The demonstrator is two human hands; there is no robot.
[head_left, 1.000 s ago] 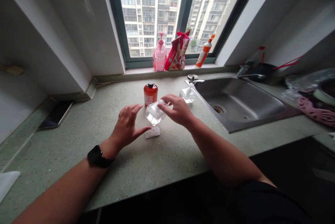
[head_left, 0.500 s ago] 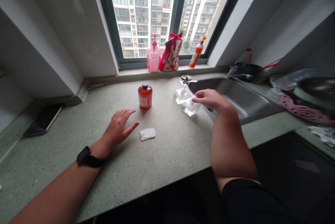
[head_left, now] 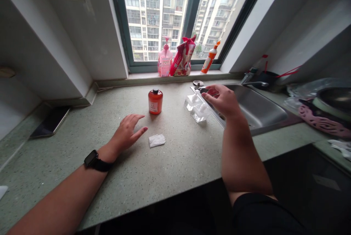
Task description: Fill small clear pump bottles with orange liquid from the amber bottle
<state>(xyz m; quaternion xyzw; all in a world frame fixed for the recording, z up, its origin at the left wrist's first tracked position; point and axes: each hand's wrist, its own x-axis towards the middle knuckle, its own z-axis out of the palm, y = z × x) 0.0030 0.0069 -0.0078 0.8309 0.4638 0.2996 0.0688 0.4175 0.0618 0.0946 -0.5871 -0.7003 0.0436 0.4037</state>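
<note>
head view: orange bottle (head_left: 155,101), label illegible

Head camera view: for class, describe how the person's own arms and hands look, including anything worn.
The left hand and right hand are bare, without gloves. A black smartwatch on a black strap circles the left wrist. A black sleeve covers the upper right arm.

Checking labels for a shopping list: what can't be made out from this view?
Head view:
- Orange bottle: label too small to read.
- Pink pump bottle: label too small to read.
- Sink: part hidden by the right forearm.
- Dark round vessel: cut off by the right edge.
- White item: cut off by the left edge; kind unclear.
</note>
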